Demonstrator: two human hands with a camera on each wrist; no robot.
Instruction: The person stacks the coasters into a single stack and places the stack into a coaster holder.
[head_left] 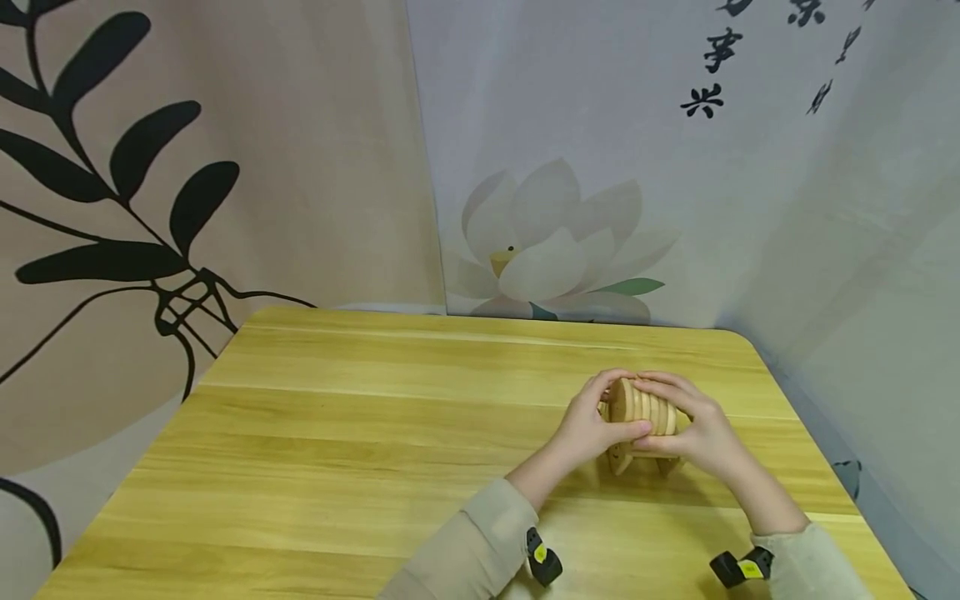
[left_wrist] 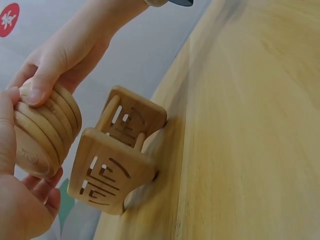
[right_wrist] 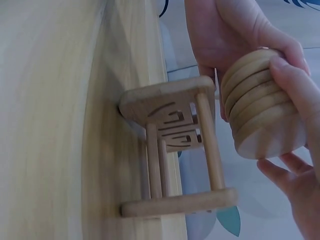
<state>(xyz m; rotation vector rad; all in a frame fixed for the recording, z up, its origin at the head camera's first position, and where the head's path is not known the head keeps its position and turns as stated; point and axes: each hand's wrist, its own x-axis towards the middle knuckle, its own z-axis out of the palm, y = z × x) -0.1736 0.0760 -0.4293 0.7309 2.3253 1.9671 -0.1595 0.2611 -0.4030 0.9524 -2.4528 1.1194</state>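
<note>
A stack of round wooden coasters (head_left: pixel 654 408) is held on edge between both hands, its discs pressed face to face. My left hand (head_left: pixel 588 427) grips the left end, thumb in front and fingers over the top. From the right, my right hand (head_left: pixel 703 429) grips the same stack with its thumb low and fingers on top. Just beneath stands a wooden coaster holder (left_wrist: pixel 111 172), with cut-out patterned end panels joined by round rods (right_wrist: pixel 210 142). In both wrist views the stack is raised clear above the holder's rods, and the holder's feet rest on the table.
The wooden table (head_left: pixel 337 450) extends to the left and front of the hands. Its right edge runs near the right forearm. Behind it hang a beige curtain (head_left: pixel 322 167) with dark leaves and a pale one with a lotus print (head_left: pixel 555 258).
</note>
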